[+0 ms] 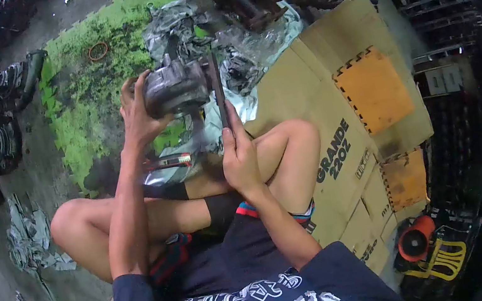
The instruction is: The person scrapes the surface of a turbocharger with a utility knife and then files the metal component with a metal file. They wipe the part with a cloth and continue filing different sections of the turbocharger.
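A grey cast-metal machine housing [175,86] with a rounded, ribbed body is tilted up in front of my crossed legs. My left hand [142,111] grips its left side, thumb below and fingers over the back. My right hand [239,157] is wrapped round the lower end of a long dark flat bar [217,87]. The bar stands nearly upright, overlapping the right side of the housing in this view. Below the housing, near my shins, lies a red and silver box cutter [169,162].
A stained green foam mat [79,95] with an orange ring [98,51] spreads ahead. Plastic wrapping [169,25] lies crumpled behind the housing. Flattened cardboard [288,88] covers the floor at right, with orange mat pieces [373,90]. Greasy metal parts [2,142] sit at left.
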`<state>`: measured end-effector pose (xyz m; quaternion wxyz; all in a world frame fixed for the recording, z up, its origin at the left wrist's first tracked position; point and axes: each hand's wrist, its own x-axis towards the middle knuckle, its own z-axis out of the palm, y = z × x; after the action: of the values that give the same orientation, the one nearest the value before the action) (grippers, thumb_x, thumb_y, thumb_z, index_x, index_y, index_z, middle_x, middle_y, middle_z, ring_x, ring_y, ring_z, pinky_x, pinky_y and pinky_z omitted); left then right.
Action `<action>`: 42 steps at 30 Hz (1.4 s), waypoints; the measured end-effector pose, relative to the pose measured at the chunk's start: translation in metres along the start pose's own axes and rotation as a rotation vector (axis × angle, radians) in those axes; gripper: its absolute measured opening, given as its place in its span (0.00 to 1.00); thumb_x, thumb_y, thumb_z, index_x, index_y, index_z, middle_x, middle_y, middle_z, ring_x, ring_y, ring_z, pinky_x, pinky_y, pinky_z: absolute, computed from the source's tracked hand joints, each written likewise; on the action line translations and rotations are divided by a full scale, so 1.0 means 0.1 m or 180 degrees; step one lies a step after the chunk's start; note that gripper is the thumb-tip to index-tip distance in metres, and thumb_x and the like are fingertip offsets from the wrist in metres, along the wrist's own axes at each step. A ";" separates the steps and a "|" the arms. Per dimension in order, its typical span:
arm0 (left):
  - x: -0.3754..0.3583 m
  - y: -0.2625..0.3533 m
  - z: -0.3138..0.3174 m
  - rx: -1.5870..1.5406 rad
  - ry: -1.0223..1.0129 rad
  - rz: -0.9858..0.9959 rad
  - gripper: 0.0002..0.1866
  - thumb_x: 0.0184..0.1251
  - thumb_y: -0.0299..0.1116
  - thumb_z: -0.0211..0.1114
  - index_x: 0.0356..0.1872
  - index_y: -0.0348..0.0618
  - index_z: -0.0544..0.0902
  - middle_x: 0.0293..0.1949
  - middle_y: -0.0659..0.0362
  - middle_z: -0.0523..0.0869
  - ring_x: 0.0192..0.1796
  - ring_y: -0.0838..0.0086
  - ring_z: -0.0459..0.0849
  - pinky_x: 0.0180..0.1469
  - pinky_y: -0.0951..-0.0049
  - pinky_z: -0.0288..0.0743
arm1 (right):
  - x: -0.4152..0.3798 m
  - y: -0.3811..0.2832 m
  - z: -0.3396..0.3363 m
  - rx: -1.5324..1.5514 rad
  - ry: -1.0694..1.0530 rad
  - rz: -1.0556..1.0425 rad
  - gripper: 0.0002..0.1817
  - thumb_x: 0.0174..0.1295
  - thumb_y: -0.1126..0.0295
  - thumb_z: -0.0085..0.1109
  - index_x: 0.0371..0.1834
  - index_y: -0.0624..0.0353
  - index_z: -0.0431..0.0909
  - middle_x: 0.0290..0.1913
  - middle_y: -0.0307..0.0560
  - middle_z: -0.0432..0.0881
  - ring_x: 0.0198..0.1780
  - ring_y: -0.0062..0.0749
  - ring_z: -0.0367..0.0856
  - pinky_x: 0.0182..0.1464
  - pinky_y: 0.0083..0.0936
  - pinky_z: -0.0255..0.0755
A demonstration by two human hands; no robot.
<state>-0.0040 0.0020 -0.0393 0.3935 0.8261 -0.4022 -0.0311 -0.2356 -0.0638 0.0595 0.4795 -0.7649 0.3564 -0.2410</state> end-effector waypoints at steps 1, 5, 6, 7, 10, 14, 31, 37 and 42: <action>0.04 0.01 -0.02 0.0002 0.0020 0.0032 0.63 0.38 0.40 0.85 0.83 0.55 0.64 0.75 0.41 0.69 0.79 0.39 0.67 0.77 0.43 0.67 | 0.01 0.05 0.00 0.0007 0.0023 -0.0030 0.30 0.86 0.70 0.42 0.88 0.63 0.58 0.83 0.63 0.70 0.83 0.50 0.69 0.79 0.35 0.63; 0.13 0.17 -0.11 -0.0952 -0.0052 0.0629 0.64 0.39 0.42 0.88 0.83 0.50 0.63 0.79 0.41 0.68 0.81 0.41 0.67 0.82 0.44 0.63 | 0.07 0.01 0.07 -0.0524 0.0044 -0.0195 0.33 0.85 0.66 0.47 0.91 0.45 0.54 0.27 0.73 0.82 0.29 0.71 0.85 0.33 0.60 0.71; 0.13 0.21 -0.08 -0.1037 -0.0013 0.0634 0.64 0.39 0.43 0.90 0.83 0.48 0.64 0.77 0.40 0.71 0.79 0.42 0.69 0.81 0.46 0.65 | 0.09 -0.05 0.10 -0.0541 -0.0028 -0.0146 0.34 0.84 0.66 0.48 0.91 0.46 0.54 0.25 0.72 0.81 0.28 0.72 0.84 0.32 0.61 0.69; 0.14 0.24 -0.06 -0.1119 0.0023 0.0637 0.64 0.38 0.43 0.91 0.82 0.45 0.65 0.75 0.40 0.73 0.78 0.42 0.71 0.80 0.48 0.66 | 0.11 -0.09 0.15 -0.0556 -0.0103 -0.0094 0.34 0.84 0.66 0.48 0.91 0.46 0.54 0.23 0.71 0.80 0.28 0.72 0.84 0.32 0.63 0.68; 0.17 0.16 0.04 -0.0881 0.0140 0.0691 0.60 0.37 0.43 0.92 0.78 0.42 0.73 0.71 0.42 0.78 0.75 0.44 0.75 0.78 0.50 0.70 | 0.35 -0.04 0.42 -0.0663 -0.0053 -0.0339 0.35 0.83 0.67 0.49 0.90 0.51 0.53 0.24 0.71 0.82 0.28 0.74 0.83 0.32 0.66 0.70; 0.13 0.15 0.09 -0.0827 0.0268 0.0669 0.53 0.37 0.39 0.91 0.72 0.41 0.77 0.69 0.45 0.79 0.72 0.45 0.77 0.75 0.50 0.73 | 0.69 -0.17 0.43 -0.1434 -0.0227 -0.0197 0.36 0.82 0.66 0.50 0.90 0.55 0.52 0.26 0.73 0.84 0.30 0.74 0.86 0.32 0.66 0.75; 0.12 0.28 0.03 -0.0649 0.0600 0.0543 0.45 0.44 0.36 0.87 0.68 0.41 0.77 0.59 0.47 0.78 0.63 0.47 0.76 0.66 0.51 0.74 | 0.15 0.01 0.85 -0.0998 0.0103 -0.0328 0.40 0.83 0.63 0.51 0.93 0.47 0.44 0.19 0.68 0.80 0.24 0.73 0.83 0.28 0.66 0.74; 0.08 0.35 0.07 -0.0706 0.0540 0.0404 0.40 0.51 0.32 0.82 0.68 0.40 0.76 0.57 0.45 0.78 0.62 0.45 0.77 0.68 0.50 0.72 | 0.41 -0.03 0.82 -0.0766 0.0113 -0.0451 0.40 0.83 0.66 0.50 0.92 0.55 0.43 0.17 0.66 0.79 0.22 0.71 0.81 0.25 0.63 0.72; 0.08 0.34 0.07 -0.0652 0.0601 0.0385 0.47 0.39 0.31 0.84 0.69 0.42 0.75 0.58 0.46 0.77 0.64 0.45 0.74 0.69 0.48 0.71 | 0.43 -0.04 0.72 -0.0674 0.0240 -0.0462 0.36 0.83 0.67 0.48 0.91 0.52 0.50 0.23 0.71 0.81 0.26 0.73 0.83 0.30 0.64 0.74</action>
<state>-0.0227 -0.0207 -0.0191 0.5129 0.7551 -0.4072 0.0296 -0.1561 -0.0553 0.0336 0.3636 -0.8254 0.3413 -0.2646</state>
